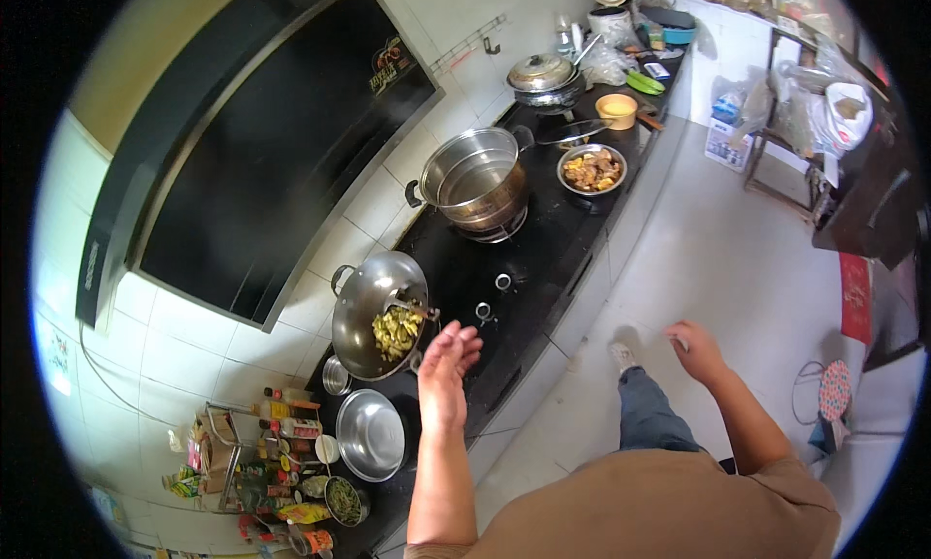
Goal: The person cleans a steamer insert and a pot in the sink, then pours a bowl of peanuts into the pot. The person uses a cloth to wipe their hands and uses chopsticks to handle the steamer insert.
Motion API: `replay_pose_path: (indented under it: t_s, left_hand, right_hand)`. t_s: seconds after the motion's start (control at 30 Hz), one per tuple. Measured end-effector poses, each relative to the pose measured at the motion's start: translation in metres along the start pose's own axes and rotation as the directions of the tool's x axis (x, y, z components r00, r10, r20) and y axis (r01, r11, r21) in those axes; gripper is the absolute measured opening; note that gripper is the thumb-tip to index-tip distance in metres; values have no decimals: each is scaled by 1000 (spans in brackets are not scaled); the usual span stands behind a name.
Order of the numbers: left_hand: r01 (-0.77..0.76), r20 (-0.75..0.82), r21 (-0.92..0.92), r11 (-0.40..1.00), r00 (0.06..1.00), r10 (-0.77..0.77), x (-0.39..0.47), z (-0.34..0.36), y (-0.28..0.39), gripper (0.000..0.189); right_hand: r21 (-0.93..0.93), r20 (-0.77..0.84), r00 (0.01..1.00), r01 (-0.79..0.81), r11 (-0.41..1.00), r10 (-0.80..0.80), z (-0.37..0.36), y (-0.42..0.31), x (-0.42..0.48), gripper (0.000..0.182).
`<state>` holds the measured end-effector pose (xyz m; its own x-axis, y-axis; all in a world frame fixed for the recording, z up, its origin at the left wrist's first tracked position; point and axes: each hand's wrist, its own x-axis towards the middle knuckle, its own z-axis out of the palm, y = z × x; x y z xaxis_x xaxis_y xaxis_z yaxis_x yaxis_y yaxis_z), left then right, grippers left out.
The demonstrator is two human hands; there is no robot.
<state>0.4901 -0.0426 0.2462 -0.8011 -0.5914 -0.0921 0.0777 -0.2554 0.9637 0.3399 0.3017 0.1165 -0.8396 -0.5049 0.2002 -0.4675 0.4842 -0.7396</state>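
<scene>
My left hand (447, 363) is raised by the near rim of a metal wok (356, 319), its fingers loosely spread and holding nothing I can see. Chopped green food (396, 333) lies in the wok. Among it rests a spatula (411, 308), its handle end just beyond my fingertips. Over the floor at my side hangs my right hand (694, 352), empty, with thumb and fingers slightly apart. Further along the black cooktop (444, 261), a large two-handled steel pot (476, 177) stands on a burner. Two control knobs (502, 282) sit between wok and pot.
A steel bowl of browned food pieces (593, 170) stands near the counter's front edge. A lidded pot (545, 83) is further back. Below the wok are a steel basin (371, 435) and several seasoning bottles (284, 428). A range hood (284, 159) overhangs the wall side.
</scene>
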Motion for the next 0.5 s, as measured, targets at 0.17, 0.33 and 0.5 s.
replay_pose_path:
  t_s: [0.17, 0.33, 0.5]
  left_hand:
    - [-20, -230, 21, 1000, 973, 24, 144, 8, -3, 45]
    - [-93, -507, 131, 987, 849, 147, 281, -30, -25, 51]
    - [58, -580, 145, 988, 814, 37, 370, -42, -32, 56]
  right_hand:
    - [260, -122, 992, 57, 964, -26, 25, 29, 180, 19]
    - [533, -97, 995, 27, 846, 29, 72, 22, 359, 24]
    - [535, 129, 965, -262, 803, 229, 118, 24, 481, 42]
